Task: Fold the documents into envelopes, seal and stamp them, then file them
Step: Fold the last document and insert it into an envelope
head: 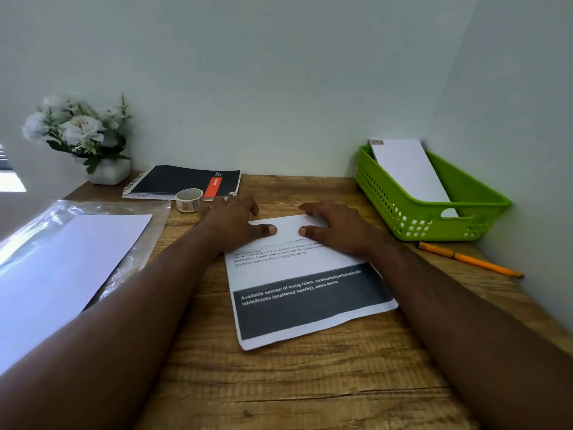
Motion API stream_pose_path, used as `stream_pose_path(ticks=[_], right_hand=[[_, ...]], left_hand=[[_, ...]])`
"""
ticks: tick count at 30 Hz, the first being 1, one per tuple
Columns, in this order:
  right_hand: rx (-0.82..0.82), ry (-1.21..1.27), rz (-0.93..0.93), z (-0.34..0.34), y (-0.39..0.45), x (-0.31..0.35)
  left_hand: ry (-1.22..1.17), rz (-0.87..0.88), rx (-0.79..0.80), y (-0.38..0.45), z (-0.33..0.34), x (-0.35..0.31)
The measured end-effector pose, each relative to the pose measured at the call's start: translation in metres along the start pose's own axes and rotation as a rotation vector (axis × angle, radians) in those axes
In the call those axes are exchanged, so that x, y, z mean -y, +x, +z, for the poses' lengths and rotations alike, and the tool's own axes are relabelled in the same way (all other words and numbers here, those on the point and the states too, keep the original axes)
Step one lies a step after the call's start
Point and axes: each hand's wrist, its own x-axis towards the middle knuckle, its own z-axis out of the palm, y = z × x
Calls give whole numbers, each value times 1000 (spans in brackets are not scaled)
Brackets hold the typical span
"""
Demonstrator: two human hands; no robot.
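Note:
A printed document (297, 274) with a dark band lies on the wooden desk (279, 383), its far part folded over toward me. My left hand (231, 220) and my right hand (333, 226) press flat on the folded flap, thumbs facing each other. A roll of stamps or tape (189, 200) stands just left of my left hand. A white stamped envelope (409, 172) leans inside the green basket (403, 212) at the right.
White sheets in a clear plastic sleeve (62, 262) lie at the left. A black spiral notebook (183, 181) and a vase of white flowers (83, 138) stand at the back. An orange pencil (468, 259) lies near the right wall.

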Motion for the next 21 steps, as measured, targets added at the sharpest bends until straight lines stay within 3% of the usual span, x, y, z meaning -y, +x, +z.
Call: stream_pose_path(ticks=[3, 7, 9, 13, 16, 21], right_hand=[[33, -22, -4, -2, 0, 0], [39, -43, 8, -6, -2, -1], [-84, -26, -45, -11, -1, 2], [-535, -109, -219, -20, 1, 9], [-552, -253, -268, -20, 1, 11], [-96, -98, -188, -12, 0, 8]], left_hand=[[-54, -3, 20, -1, -2, 0], [-160, 120, -206, -7, -10, -5], [-115, 201, -349, -11, -13, -9], [74, 290, -647, -22, -22, -20], [150, 272, -552, -25, -23, -24], [15, 251, -183, -23, -6, -32]])
